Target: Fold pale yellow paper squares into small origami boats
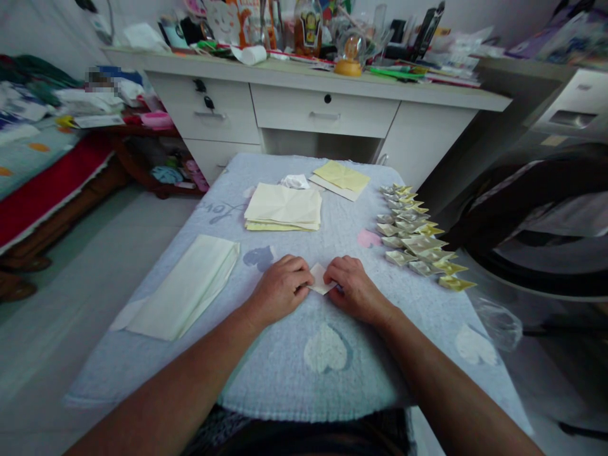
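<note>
Between my two hands is a small folded piece of pale paper [319,280], lying low over the cloth. My left hand [282,285] pinches its left corner with curled fingers. At the opposite corner, my right hand [354,285] grips the paper between thumb and fingers. Beyond my hands lies a stack of cream and yellow paper sheets [284,206]. To the right, several folded paper boats [418,237] stand in rows, some white and some yellow.
A blue patterned cloth [327,392] covers the table. Large folded paper [183,288] lies at left; creased yellow paper [342,175] and a crumpled white piece [295,182] lie at the back. A clear plastic bag [498,323] hangs right. A cluttered desk [323,114] stands behind.
</note>
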A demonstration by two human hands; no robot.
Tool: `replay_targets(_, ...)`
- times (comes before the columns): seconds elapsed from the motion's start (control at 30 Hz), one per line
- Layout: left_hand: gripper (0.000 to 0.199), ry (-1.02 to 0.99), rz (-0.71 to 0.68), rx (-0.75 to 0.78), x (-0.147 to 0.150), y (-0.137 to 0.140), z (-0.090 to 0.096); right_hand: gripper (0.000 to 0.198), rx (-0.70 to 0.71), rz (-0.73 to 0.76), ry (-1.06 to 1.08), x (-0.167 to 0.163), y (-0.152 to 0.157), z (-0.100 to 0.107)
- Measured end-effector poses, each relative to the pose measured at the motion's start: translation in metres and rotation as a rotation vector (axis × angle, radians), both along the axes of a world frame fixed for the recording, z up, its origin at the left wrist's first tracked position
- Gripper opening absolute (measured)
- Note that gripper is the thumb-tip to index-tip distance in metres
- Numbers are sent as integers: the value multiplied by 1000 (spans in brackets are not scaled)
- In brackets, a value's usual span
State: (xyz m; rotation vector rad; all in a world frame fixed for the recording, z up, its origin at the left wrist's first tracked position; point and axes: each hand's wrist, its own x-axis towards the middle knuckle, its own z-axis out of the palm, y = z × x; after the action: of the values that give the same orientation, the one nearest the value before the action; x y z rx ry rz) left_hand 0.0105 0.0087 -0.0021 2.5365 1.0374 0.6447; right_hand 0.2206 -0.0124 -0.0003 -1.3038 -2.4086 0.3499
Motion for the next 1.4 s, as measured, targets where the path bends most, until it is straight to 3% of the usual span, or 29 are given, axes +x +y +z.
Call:
replay_targets(0.33,10,77,-31,1,3,-2,-1,8,-75,-1,77,4,2,-1)
replay_targets(0.67,16,20,137,-42,6,3,-5,5,-192,-183,149,6,6,1)
replay_targets(0.97,21,32,263,-60,8,3,-7,12,-213,-306,73,2,7,2)
replay_targets(1.4,22,61,331,-28,10,0,-10,16,-159,-382,-13,-5,6,-2)
